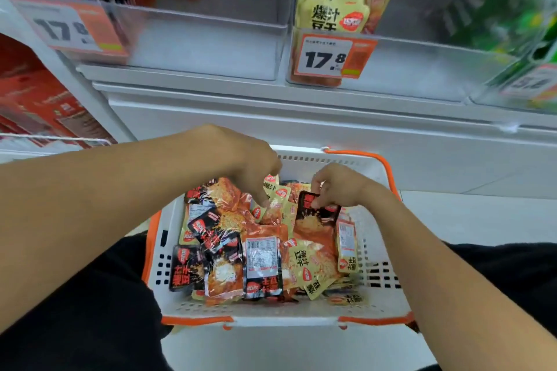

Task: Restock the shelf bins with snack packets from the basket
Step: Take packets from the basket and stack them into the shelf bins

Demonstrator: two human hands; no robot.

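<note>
2 hands are reaching down into the basket (379, 304), a white one with orange rim and handle (364, 156), sitting low in front of the person between dark-clothed legs. Right hand (337, 187) is pinching the top edge of a black packet (316, 214) with thumb and fingers curled on it; the packet is standing tilted at the pile's far right side. Left hand (256, 166) is dipping its fingers into the yellow packets (278, 199) at the pile's far middle; fingers are pointing down and partly curled, tips touching packets, but whether they are gripping 1 I cannot tell. Pile (259, 250) is filling most of the basket: black, orange and yellow packets mixed, some lying label side up, overlapping every way.

Above, the white shelf (301, 105) is carrying clear bins. Left bin (193, 48) is holding black and orange packets at its left end, with the rest of its front showing bare. Middle bin (422, 69) is holding a stack of upright yellow packets (331, 9) at its left end. 2 price tags reading 17.8 are hanging on the bin fronts, 1 left (72, 27) and blurred, 1 middle (331, 56). Green packs (512, 18) are showing blurred at far right. Red boxes (39, 99) are sitting on a lower shelf at far left.
</note>
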